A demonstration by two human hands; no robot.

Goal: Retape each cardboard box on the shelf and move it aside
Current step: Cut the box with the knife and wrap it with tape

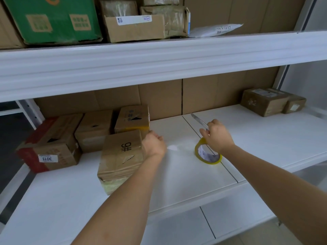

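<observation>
Pressing curled left hand (pixel 153 144) against "9#" box (pixel 122 156), lower left, grasping nothing. Gripping knife (pixel 199 120) in right hand (pixel 217 136), above tape roll (pixel 208 153) at centre.

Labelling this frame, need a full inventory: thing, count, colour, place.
#9 box: 1, brown, middle shelf, front left
other boxes: 3, brown, one red-edged, behind and left of it
far boxes: 2, brown, middle shelf, back right
tape roll: 1, yellow, on middle shelf, white
blade: 1, silver, in right hand
upper boxes: several, brown, one green, top shelf
mailer: 1, white, top shelf
left hand: 1, fingers curled, against #9 box
right hand: 1, grip on blade, over tape roll
</observation>
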